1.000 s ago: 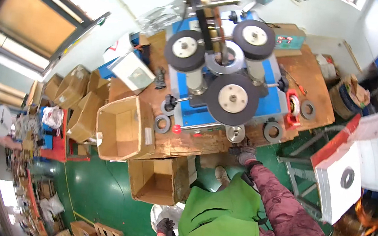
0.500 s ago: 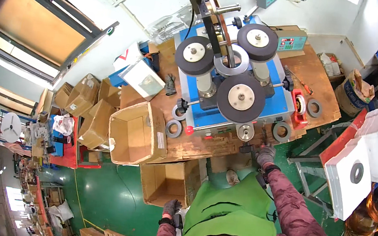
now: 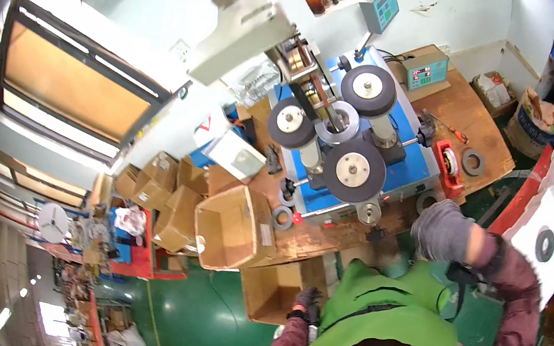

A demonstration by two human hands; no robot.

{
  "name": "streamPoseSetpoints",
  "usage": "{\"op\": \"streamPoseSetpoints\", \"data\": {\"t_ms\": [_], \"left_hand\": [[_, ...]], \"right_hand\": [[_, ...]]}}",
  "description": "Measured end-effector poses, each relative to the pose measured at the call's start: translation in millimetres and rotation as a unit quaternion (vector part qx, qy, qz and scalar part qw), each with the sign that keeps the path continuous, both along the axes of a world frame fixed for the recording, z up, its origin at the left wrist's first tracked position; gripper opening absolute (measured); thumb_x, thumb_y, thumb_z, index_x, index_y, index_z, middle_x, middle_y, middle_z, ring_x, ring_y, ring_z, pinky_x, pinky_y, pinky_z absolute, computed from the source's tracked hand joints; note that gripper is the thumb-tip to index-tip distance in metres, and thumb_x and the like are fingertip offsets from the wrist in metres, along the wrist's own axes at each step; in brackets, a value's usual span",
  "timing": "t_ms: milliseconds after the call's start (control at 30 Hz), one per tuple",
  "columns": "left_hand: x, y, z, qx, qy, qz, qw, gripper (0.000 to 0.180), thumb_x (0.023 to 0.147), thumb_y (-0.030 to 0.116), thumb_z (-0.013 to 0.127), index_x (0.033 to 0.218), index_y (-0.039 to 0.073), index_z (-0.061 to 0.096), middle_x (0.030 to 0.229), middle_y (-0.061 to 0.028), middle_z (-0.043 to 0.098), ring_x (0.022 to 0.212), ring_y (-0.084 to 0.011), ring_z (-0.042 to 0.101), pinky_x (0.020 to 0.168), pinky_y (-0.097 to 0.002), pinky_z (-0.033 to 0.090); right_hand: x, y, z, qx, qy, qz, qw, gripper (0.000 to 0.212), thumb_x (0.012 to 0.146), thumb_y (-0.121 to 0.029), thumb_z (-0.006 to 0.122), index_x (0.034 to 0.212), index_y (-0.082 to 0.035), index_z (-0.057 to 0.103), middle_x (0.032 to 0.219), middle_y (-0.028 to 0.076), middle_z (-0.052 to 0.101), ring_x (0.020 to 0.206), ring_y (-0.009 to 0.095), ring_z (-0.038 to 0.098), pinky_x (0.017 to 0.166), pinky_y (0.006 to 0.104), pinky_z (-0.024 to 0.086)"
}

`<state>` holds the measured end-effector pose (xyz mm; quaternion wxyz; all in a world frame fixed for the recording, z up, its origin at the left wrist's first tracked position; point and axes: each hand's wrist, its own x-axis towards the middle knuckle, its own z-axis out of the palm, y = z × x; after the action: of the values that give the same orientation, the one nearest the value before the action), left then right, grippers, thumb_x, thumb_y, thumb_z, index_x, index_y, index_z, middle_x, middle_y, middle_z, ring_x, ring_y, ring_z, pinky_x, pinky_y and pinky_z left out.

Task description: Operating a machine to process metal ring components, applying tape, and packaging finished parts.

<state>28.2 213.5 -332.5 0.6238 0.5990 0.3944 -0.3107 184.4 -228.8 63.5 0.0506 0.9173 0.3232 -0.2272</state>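
Note:
My right hand (image 3: 443,231), in a grey knit glove, is raised in front of the workbench's front edge. Its fingers curl inward, and what they hold, if anything, is hidden. A grey ring (image 3: 426,202) on the bench shows partly behind it. Low by a cardboard box (image 3: 273,291) beneath the bench is my gloved left hand (image 3: 307,303); its fingers are too small and dark to read. The blue machine (image 3: 399,172) carries three dark rollers, among them the front roller (image 3: 355,171), around a metal ring (image 3: 341,124).
A larger open carton (image 3: 224,229) stands at the bench's left end. A grey ring (image 3: 281,218) lies near it. To the right are a red tape dispenser (image 3: 448,169), another ring (image 3: 473,162) and a screwdriver (image 3: 456,133). A control box (image 3: 424,72) sits behind.
My right hand has lifted from the machine's front and moved up and right. My left hand stays low by the box. The whole view has shifted and tilted.

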Motion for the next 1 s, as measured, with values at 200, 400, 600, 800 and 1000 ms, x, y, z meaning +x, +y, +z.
{"op": "streamPoseSetpoints", "data": {"t_ms": [200, 400, 600, 800, 1000], "left_hand": [[21.2, -13.9, -30.5, 0.084, -0.162, -0.272, 0.945, 0.034, 0.089, 0.029, 0.046, 0.112, 0.005, 0.055, 0.103, -0.0098, 0.063, 0.088, -0.0235, 0.061, 0.07, -0.0325, 0.048], [37.6, -59.7, 27.5, 0.102, -0.051, -0.256, 0.96, 0.033, 0.089, 0.016, 0.04, 0.118, 0.003, 0.051, 0.111, -0.009, 0.06, 0.095, -0.0188, 0.059, 0.074, -0.0314, 0.049], [27.9, -76.3, 21.1, 0.0, 0.047, -0.052, 0.998, 0.039, 0.087, 0.011, 0.041, 0.126, 0.005, 0.043, 0.119, -0.0102, 0.054, 0.103, -0.0237, 0.055, 0.084, -0.0357, 0.045], [32.2, -78.1, 5.6, -0.058, 0.045, -0.039, 0.997, 0.046, 0.09, 0.023, 0.038, 0.133, 0.007, 0.033, 0.127, -0.0128, 0.048, 0.112, -0.0286, 0.049, 0.091, -0.0357, 0.04], [33.9, -78.6, 4.4, -0.034, 0.062, -0.04, 0.997, 0.044, 0.092, 0.03, 0.035, 0.13, 0.008, 0.037, 0.125, -0.0103, 0.049, 0.109, -0.0266, 0.051, 0.086, -0.0333, 0.043]], "right_hand": [[-32.4, -22.8, 130.3, 0.243, 0.008, 0.242, 0.939, 0.012, 0.06, -0.023, 0.061, 0.063, -0.012, 0.062, 0.059, 0.008, 0.058, 0.053, 0.026, 0.059, 0.042, 0.0402, 0.04], [-33.7, -45.3, 134.6, 0.293, 0.028, 0.298, 0.908, 0.013, 0.06, -0.023, 0.062, 0.064, -0.011, 0.062, 0.06, 0.009, 0.058, 0.055, 0.026, 0.059, 0.043, 0.04, 0.041], [-35.4, -63.5, 130.1, 0.318, 0.03, 0.322, 0.891, 0.014, 0.06, -0.023, 0.062, 0.065, -0.011, 0.062, 0.061, 0.009, 0.058, 0.056, 0.026, 0.059, 0.044, 0.0398, 0.042], [-39.6, -66.2, 133.9, 0.33, 0.022, 0.343, 0.879, 0.014, 0.06, -0.023, 0.062, 0.066, -0.01, 0.062, 0.062, 0.01, 0.059, 0.058, 0.027, 0.06, 0.046, 0.0396, 0.042], [-39.2, -65.8, 126.1, 0.338, 0.032, 0.349, 0.874, 0.015, 0.061, -0.024, 0.062, 0.066, -0.009, 0.062, 0.063, 0.01, 0.059, 0.059, 0.027, 0.06, 0.047, 0.0395, 0.043]]}}
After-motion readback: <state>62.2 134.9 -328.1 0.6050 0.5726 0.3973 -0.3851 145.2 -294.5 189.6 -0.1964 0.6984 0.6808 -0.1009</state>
